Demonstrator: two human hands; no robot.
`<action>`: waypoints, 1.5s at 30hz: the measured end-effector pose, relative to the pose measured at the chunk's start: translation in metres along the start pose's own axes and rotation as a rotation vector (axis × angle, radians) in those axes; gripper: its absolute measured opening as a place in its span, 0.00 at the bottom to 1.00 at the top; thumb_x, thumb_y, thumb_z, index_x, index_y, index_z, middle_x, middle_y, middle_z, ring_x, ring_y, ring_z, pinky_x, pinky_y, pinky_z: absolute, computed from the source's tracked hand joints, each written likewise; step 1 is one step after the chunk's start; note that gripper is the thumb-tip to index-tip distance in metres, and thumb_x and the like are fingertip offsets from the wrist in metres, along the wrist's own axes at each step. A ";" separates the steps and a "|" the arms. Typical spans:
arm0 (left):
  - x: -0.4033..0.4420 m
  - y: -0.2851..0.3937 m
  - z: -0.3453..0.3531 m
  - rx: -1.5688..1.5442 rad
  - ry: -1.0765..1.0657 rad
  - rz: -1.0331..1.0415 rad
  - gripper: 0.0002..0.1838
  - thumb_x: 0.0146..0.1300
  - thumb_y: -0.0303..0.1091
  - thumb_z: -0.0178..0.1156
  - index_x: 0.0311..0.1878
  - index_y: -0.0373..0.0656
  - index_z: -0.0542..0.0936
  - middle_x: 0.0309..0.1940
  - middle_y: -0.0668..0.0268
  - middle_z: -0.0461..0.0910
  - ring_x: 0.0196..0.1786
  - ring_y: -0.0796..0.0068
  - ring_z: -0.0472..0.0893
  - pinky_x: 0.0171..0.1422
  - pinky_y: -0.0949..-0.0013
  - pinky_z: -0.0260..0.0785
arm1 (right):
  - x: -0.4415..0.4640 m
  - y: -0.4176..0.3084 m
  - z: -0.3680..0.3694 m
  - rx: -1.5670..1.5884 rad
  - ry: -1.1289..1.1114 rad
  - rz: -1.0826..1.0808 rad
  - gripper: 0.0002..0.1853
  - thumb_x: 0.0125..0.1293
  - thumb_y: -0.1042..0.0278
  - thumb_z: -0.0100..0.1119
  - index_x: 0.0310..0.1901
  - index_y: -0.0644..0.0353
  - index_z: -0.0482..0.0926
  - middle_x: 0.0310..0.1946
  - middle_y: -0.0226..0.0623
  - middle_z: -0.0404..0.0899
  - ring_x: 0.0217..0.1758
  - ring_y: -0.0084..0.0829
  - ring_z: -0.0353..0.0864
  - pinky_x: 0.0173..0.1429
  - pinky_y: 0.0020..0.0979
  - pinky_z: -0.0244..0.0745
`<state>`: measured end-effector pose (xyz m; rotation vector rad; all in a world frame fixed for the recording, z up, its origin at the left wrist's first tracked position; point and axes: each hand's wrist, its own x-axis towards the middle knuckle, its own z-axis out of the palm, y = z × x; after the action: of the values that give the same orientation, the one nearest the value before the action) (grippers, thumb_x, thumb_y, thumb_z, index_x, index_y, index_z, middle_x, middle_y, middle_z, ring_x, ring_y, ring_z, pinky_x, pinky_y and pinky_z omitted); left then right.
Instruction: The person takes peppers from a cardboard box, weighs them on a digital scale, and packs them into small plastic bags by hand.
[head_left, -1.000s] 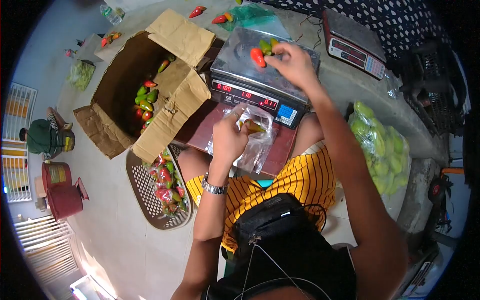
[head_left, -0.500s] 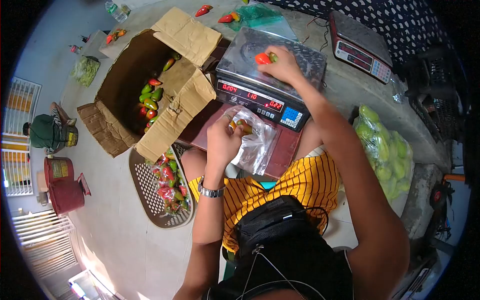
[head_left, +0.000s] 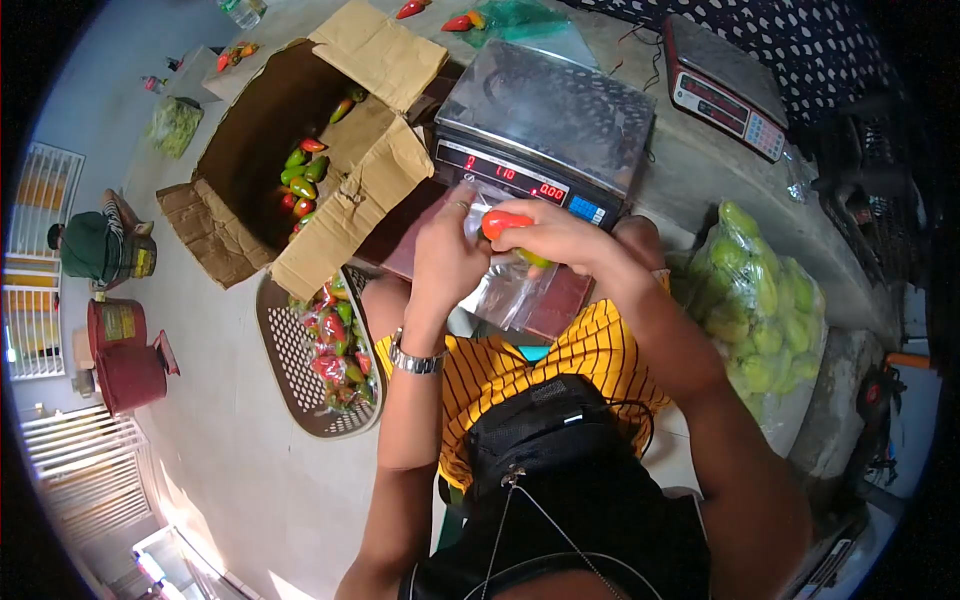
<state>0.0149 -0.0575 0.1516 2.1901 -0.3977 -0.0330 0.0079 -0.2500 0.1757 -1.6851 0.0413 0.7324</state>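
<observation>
My left hand (head_left: 445,255) grips the edge of a clear plastic bag (head_left: 510,295) over the dark red board in front of the scale. My right hand (head_left: 560,238) holds a red pepper (head_left: 503,223) at the bag's mouth, with a green-yellow pepper (head_left: 534,259) showing beneath its fingers. Just beyond both hands, the digital scale (head_left: 545,110) has a bare metal plate, and its display reads zero. To the left stands an open cardboard box (head_left: 345,225) with several red and green peppers (head_left: 302,180) inside.
A grey basket (head_left: 280,345) holds bagged peppers. At the right are a bag of green vegetables (head_left: 765,310) and a second scale (head_left: 725,105). Green plastic (head_left: 525,28) lies behind the scale. A person (head_left: 92,245) sits at the far left near red containers (head_left: 130,365).
My right hand has lifted the peppers off the scale plate and brought them to the bag beside my left hand. The display has gone from 0.204 to zero.
</observation>
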 end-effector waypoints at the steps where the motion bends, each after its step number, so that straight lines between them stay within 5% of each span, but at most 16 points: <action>1: 0.003 0.000 -0.001 0.079 0.040 0.005 0.31 0.54 0.23 0.65 0.66 0.32 0.78 0.52 0.43 0.85 0.50 0.47 0.87 0.59 0.57 0.78 | -0.003 -0.012 0.000 -0.299 0.088 0.048 0.21 0.65 0.57 0.62 0.55 0.61 0.84 0.45 0.43 0.88 0.45 0.37 0.90 0.46 0.41 0.85; 5: 0.007 0.011 0.002 0.103 0.179 0.084 0.23 0.57 0.23 0.62 0.58 0.31 0.83 0.59 0.46 0.83 0.58 0.48 0.85 0.66 0.58 0.77 | 0.006 -0.037 -0.002 -1.004 0.208 0.061 0.24 0.59 0.51 0.62 0.41 0.69 0.88 0.42 0.61 0.87 0.51 0.55 0.88 0.58 0.47 0.82; 15: 0.004 0.029 -0.001 -0.005 0.243 0.138 0.17 0.59 0.19 0.59 0.51 0.32 0.87 0.54 0.50 0.87 0.55 0.54 0.88 0.60 0.62 0.80 | -0.005 -0.074 -0.005 -1.499 -0.175 0.064 0.23 0.44 0.67 0.77 0.46 0.63 0.89 0.46 0.49 0.89 0.51 0.44 0.90 0.53 0.42 0.85; 21: 0.004 0.040 0.000 -0.033 0.213 0.147 0.18 0.57 0.19 0.60 0.52 0.34 0.87 0.54 0.50 0.87 0.55 0.54 0.88 0.62 0.62 0.80 | 0.004 -0.064 -0.015 -1.575 -0.169 0.053 0.29 0.45 0.55 0.82 0.48 0.63 0.88 0.50 0.49 0.88 0.55 0.44 0.87 0.59 0.41 0.82; 24: 0.004 0.046 -0.008 -0.053 0.273 0.172 0.20 0.56 0.18 0.60 0.53 0.35 0.87 0.53 0.50 0.87 0.55 0.54 0.88 0.62 0.62 0.80 | 0.009 -0.057 -0.016 -1.622 0.003 0.046 0.26 0.57 0.45 0.74 0.46 0.61 0.88 0.50 0.48 0.88 0.57 0.44 0.86 0.59 0.42 0.81; 27: -0.002 0.065 -0.023 -0.052 0.347 0.136 0.19 0.58 0.18 0.61 0.54 0.37 0.87 0.50 0.52 0.88 0.49 0.58 0.90 0.56 0.64 0.81 | -0.009 -0.047 -0.028 -1.591 0.297 -0.394 0.25 0.65 0.42 0.64 0.45 0.59 0.88 0.50 0.47 0.88 0.54 0.45 0.87 0.55 0.44 0.81; 31: -0.004 0.061 -0.028 -0.097 0.388 0.141 0.17 0.60 0.18 0.59 0.51 0.37 0.88 0.46 0.53 0.89 0.45 0.63 0.90 0.51 0.68 0.81 | -0.047 -0.106 -0.024 -1.160 0.065 -0.064 0.27 0.65 0.38 0.64 0.37 0.59 0.88 0.44 0.44 0.87 0.55 0.44 0.83 0.62 0.44 0.73; 35: -0.004 0.056 -0.037 -0.147 0.359 0.181 0.17 0.60 0.17 0.58 0.50 0.37 0.89 0.42 0.54 0.90 0.42 0.65 0.90 0.50 0.69 0.80 | -0.029 -0.052 -0.045 -1.317 0.179 -0.500 0.19 0.61 0.50 0.69 0.40 0.60 0.89 0.42 0.50 0.85 0.56 0.48 0.83 0.69 0.47 0.69; 38: -0.003 0.042 -0.049 -0.097 0.345 0.080 0.15 0.68 0.20 0.57 0.52 0.37 0.89 0.39 0.61 0.90 0.32 0.83 0.84 0.39 0.76 0.76 | -0.020 -0.044 -0.043 -1.252 0.319 -0.641 0.14 0.63 0.56 0.68 0.39 0.59 0.89 0.44 0.43 0.82 0.58 0.44 0.79 0.70 0.46 0.67; 42: -0.003 0.035 -0.076 0.143 0.226 0.063 0.15 0.66 0.20 0.58 0.51 0.36 0.89 0.33 0.60 0.89 0.28 0.80 0.83 0.35 0.74 0.75 | -0.027 -0.056 -0.033 -1.187 0.437 -0.845 0.08 0.61 0.63 0.69 0.35 0.58 0.87 0.42 0.34 0.80 0.58 0.37 0.75 0.66 0.41 0.67; 45: -0.001 0.035 -0.096 0.296 0.161 0.123 0.09 0.64 0.24 0.62 0.42 0.34 0.90 0.24 0.60 0.85 0.24 0.79 0.81 0.32 0.71 0.73 | -0.025 -0.065 -0.033 -1.170 0.631 -0.996 0.06 0.61 0.66 0.70 0.33 0.59 0.86 0.40 0.32 0.79 0.55 0.36 0.76 0.62 0.38 0.70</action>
<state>0.0207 -0.0028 0.2373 2.4324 -0.4693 0.2849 0.0289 -0.2714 0.2470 -2.5749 -0.8697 -0.7124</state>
